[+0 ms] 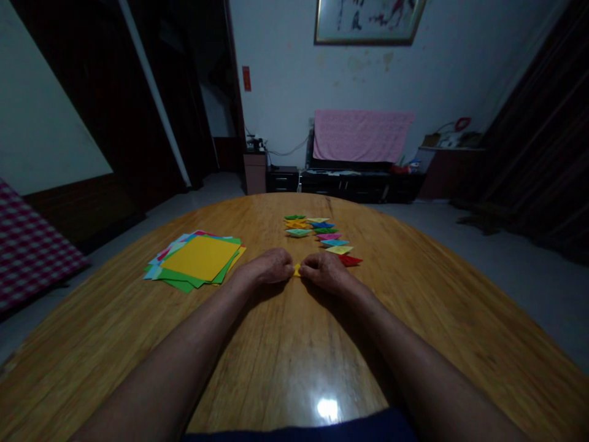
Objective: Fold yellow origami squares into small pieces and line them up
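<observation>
A small piece of folded yellow paper (297, 270) shows between my two hands, just above the tabletop or resting on it; I cannot tell which. My left hand (275, 266) is closed on its left end, and my right hand (326, 270) pinches its right end. Most of the paper is hidden by the fingers. Close beyond my right hand lies a red folded paper boat (352, 261), partly covered by that hand. Behind it run further paper boats, among them a pale yellow one (339, 250), a pink one (329, 237) and a light green one (299, 233).
A loose stack of square coloured paper, with a yellow sheet (202, 258) on top, lies left of my hands. All this is on a round wooden table (285, 368). Beyond the table stand a low black cabinet (345, 184) and a screen draped with a pink cloth (361, 135).
</observation>
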`<action>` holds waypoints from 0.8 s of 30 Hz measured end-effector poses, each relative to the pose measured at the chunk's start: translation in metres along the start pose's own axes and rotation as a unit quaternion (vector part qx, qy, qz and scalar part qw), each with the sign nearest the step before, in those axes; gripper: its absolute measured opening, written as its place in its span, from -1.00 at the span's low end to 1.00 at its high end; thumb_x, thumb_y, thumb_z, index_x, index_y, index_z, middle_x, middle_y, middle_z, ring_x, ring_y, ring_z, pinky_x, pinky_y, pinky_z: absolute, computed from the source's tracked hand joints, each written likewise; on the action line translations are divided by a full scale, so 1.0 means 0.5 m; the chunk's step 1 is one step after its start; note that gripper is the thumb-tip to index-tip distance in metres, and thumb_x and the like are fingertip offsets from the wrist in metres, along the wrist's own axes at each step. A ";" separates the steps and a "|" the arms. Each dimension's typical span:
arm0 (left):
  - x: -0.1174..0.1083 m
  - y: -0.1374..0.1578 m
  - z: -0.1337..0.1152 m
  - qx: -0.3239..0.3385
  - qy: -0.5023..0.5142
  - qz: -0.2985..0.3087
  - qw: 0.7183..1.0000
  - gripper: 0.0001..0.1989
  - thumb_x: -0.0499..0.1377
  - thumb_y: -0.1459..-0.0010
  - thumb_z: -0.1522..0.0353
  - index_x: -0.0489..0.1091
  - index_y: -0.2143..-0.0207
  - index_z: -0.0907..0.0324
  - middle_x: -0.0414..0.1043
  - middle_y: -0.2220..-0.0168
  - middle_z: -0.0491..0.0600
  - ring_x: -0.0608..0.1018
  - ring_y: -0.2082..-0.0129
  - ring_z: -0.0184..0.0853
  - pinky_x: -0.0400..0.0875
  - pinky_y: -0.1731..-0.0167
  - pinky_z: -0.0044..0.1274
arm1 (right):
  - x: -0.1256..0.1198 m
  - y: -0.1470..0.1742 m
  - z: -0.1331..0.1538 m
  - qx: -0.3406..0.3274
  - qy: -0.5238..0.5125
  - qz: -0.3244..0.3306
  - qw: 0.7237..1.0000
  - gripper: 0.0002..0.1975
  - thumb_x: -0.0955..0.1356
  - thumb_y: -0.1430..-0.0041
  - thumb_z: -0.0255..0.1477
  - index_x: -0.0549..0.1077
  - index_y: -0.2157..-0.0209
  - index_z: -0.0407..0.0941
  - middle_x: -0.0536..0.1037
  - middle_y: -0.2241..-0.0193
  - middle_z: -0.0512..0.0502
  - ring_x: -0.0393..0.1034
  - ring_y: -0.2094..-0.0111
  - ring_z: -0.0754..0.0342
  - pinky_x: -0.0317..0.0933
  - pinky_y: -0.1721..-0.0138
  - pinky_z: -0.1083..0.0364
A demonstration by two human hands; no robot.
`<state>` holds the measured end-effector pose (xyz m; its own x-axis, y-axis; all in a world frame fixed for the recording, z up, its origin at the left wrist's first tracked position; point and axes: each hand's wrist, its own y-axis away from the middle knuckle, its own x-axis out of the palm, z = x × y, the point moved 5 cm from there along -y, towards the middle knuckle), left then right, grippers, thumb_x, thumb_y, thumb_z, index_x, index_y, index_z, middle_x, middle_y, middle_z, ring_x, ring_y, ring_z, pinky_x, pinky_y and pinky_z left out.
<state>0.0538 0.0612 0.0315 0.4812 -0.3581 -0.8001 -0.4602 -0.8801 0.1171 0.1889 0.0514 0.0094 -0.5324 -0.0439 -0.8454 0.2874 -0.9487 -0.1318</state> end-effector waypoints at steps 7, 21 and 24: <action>0.000 0.000 0.016 -0.030 0.061 -0.018 0.998 -0.85 0.16 0.11 0.46 0.35 0.70 0.22 0.21 0.74 -0.15 0.18 0.69 -0.49 -0.07 0.64 -0.58 | -0.002 -0.007 -0.001 0.040 -0.017 0.022 0.999 -0.81 0.31 -0.10 -0.43 0.54 0.49 -0.15 0.43 0.63 0.01 0.22 0.57 0.18 -0.04 0.55 0.18; 0.003 -0.004 0.021 -0.034 0.037 -0.037 0.998 -0.87 0.17 0.11 0.43 0.41 0.67 0.24 0.23 0.74 -0.12 0.21 0.67 -0.47 -0.05 0.64 -0.58 | -0.009 0.000 -0.009 0.025 -0.076 0.054 0.995 -0.88 0.33 -0.03 -0.48 0.54 0.45 -0.14 0.45 0.59 0.04 0.22 0.55 0.20 0.02 0.54 0.21; 0.003 -0.003 0.020 -0.035 0.034 -0.034 0.998 -0.87 0.18 0.10 0.41 0.42 0.65 0.25 0.24 0.73 -0.13 0.22 0.67 -0.47 -0.02 0.62 -0.58 | -0.006 0.000 -0.010 0.037 -0.083 0.053 0.994 -0.88 0.33 -0.03 -0.47 0.54 0.45 -0.14 0.45 0.59 0.03 0.22 0.56 0.20 0.02 0.54 0.20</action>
<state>0.0480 0.0652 0.0241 0.5605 -0.3148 -0.7660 -0.3726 -0.9219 0.1062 0.1945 0.0531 0.0096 -0.6278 -0.1894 -0.7550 0.2918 -0.9565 -0.0028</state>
